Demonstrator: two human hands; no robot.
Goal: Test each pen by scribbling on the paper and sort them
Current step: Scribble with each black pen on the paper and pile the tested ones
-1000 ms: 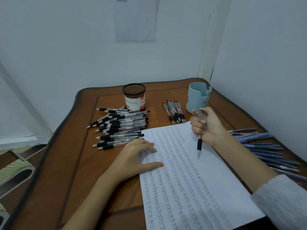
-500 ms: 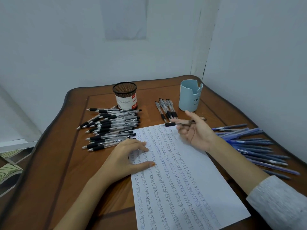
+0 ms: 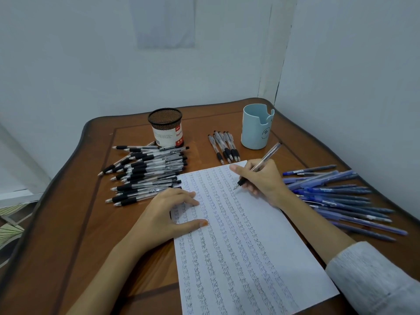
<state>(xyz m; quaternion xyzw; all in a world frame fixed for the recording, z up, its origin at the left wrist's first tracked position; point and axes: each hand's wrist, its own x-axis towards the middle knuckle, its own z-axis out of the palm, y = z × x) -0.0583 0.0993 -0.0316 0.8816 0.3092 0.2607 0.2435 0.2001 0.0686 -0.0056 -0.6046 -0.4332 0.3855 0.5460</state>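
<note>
A white sheet of paper (image 3: 250, 242), covered in columns of small scribbles, lies on the wooden table (image 3: 75, 223). My right hand (image 3: 263, 180) grips a clear black-grip pen (image 3: 261, 164) in a writing hold, its tip on or just above the paper near the top right. My left hand (image 3: 168, 214) rests flat on the paper's left edge, fingers spread. A pile of several black-grip pens (image 3: 147, 173) lies left of the paper. A small row of the same pens (image 3: 223, 146) lies above the paper. Several blue pens (image 3: 336, 196) are heaped at the right.
A black mesh pen cup (image 3: 167, 127) with a white label stands at the back, behind the black pile. A light blue holder (image 3: 256, 126) stands at the back right. White walls close in behind and on the right; the table's left edge drops to a patterned floor.
My right hand has turned the pen from lying sideways in the fingers into a writing hold and lowered its tip to the paper. My left hand has stayed on the sheet.
</note>
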